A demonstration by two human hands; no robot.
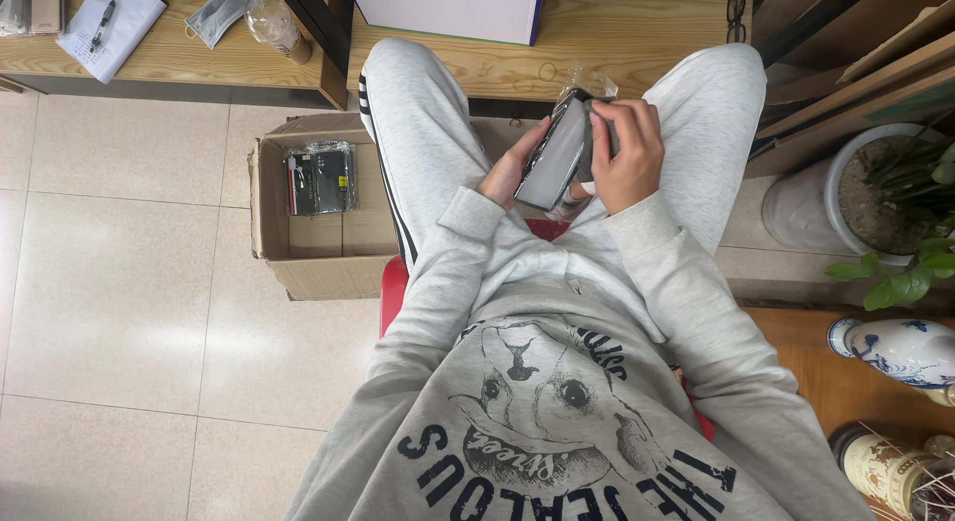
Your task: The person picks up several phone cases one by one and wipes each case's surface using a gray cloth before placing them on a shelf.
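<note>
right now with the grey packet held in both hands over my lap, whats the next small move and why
Probably peel the clear wrap back from the top end. The grey packet sits between the left hand and the right hand, with crinkled clear plastic sticking up past it, and the right fingers already curl over that end.

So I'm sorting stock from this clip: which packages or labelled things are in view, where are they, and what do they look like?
Grey flat pack in clear wrap: between left hand and right hand, above the lap.
Black wrapped pack, yellow sticker: inside open cardboard box on the floor.
White box, blue edge: on the wooden bench.
</note>
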